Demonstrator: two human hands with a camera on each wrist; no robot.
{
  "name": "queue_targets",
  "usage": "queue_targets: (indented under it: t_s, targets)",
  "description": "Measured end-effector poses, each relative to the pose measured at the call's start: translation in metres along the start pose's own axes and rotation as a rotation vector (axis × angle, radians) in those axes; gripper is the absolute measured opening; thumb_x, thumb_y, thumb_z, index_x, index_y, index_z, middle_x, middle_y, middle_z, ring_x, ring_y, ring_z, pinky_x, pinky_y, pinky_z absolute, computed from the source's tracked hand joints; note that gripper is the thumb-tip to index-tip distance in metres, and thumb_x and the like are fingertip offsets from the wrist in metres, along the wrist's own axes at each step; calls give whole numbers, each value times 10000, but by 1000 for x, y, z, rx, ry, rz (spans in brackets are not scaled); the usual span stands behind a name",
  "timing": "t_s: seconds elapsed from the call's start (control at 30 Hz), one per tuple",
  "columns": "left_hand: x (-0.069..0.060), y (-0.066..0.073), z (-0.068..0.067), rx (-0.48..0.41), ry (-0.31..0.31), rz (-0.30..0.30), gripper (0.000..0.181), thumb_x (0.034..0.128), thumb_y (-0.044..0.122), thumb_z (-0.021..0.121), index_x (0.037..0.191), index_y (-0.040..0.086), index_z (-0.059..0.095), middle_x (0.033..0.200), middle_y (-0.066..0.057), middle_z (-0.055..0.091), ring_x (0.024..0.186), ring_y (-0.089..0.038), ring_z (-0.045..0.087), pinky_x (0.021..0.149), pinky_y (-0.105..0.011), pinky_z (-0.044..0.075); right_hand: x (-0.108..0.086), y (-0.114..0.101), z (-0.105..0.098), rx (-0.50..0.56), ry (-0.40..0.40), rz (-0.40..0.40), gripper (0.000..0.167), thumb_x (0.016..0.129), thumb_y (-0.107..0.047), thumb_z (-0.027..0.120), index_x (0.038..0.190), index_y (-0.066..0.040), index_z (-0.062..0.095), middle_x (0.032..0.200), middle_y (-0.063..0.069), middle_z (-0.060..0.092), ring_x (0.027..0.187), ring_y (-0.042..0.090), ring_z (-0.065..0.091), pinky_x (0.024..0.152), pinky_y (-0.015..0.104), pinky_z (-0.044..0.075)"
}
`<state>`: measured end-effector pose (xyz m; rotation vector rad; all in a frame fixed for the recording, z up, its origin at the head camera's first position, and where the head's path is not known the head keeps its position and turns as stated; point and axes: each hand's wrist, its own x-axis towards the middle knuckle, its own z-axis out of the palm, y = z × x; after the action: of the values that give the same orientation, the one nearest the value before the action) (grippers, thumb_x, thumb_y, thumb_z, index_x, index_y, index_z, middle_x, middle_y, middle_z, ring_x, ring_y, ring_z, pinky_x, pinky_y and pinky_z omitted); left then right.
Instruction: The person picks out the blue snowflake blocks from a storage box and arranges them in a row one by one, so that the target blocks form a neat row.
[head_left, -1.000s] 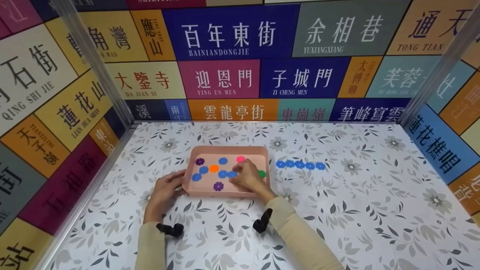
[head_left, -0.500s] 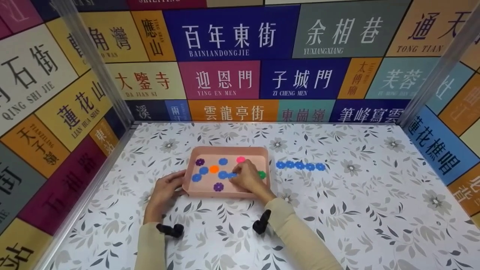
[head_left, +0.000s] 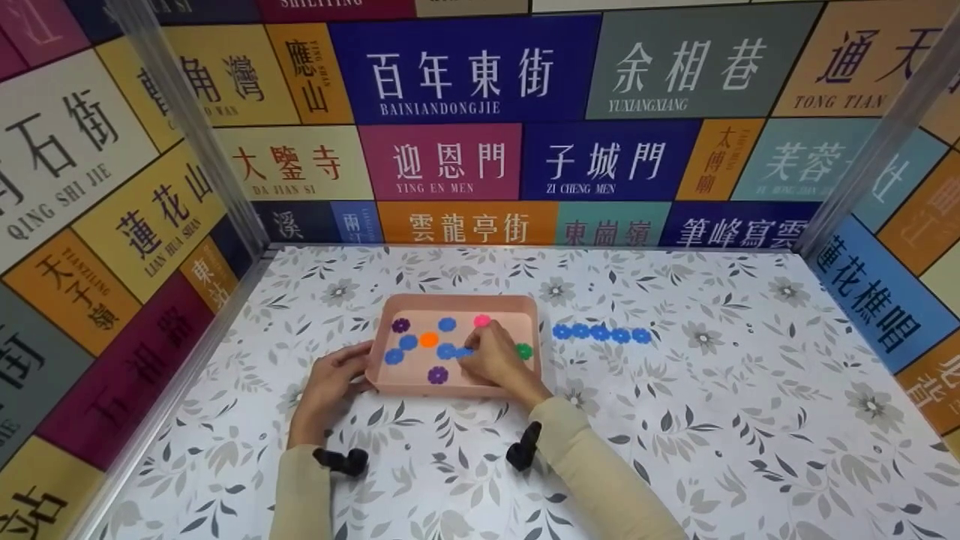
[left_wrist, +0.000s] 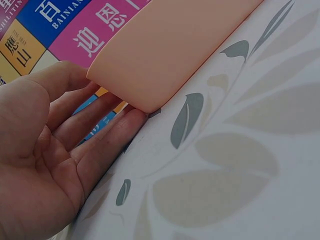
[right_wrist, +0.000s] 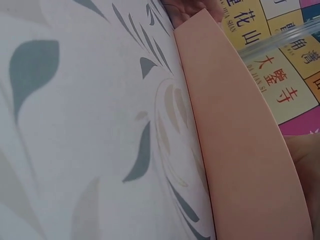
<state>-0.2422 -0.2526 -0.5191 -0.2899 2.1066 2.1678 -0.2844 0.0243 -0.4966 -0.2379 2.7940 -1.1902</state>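
Note:
A shallow pink tray (head_left: 457, 388) holds several flower-shaped plastic pieces: blue, purple, an orange one (head_left: 428, 340), a pink one (head_left: 481, 321) and a green one (head_left: 524, 351). Inside it, my right hand (head_left: 496, 358) pinches a blue flower-shaped piece (head_left: 465, 352), seen nearly edge-on beside another blue piece (head_left: 446, 351). The fingers hide part of the held piece. Against the tray's left end rests my left hand (head_left: 330, 384), fingers loosely bent; in the left wrist view, its fingertips touch the tray's outer corner. The tray wall (right_wrist: 240, 135) blocks most of the right hand's work in the right wrist view.
Right of the tray, several blue flower-shaped pieces (head_left: 601, 333) lie in a joined row on the leaf-patterned tabletop (head_left: 720, 420). Panels with printed place names (head_left: 465, 67) stand behind the table and along both sides.
The blue piece between my right fingers has tipped from lying flatter to nearly edge-on. My left hand and the tray have stayed in place.

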Motion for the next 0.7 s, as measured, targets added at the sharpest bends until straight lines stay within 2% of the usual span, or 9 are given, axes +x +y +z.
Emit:
queue_targets:
  t_s: [0.4, 0.63, 0.7]
  targets:
    - [0, 0, 0, 58, 14, -43, 417, 983, 168, 616, 1396, 116, 587, 1428, -117, 589, 1153, -218, 655, 865, -323, 609, 3, 4, -4, -15, 8, -35, 279, 764, -176, 839, 983, -21, 765, 1051, 80, 648, 949, 213, 596, 917, 365, 543]
    - [1, 0, 0, 63, 15, -51, 424, 978, 187, 630, 1397, 135, 587, 1430, -103, 588, 1158, -204, 653, 880, -316, 605, 0, 5, -15, -11, 15, -26, 281, 779, -288, 835, 982, -111, 752, 1063, 34, 660, 969, 204, 643, 892, 374, 555]
    - [1, 1, 0, 40, 3, -44, 433, 980, 180, 632, 1405, 119, 578, 1434, -121, 580, 1150, -211, 653, 870, -317, 606, -1, 4, -19, -11, 31, -35, 268, 783, -288, 826, 984, -128, 746, 1046, 22, 690, 938, 195, 648, 863, 373, 550]
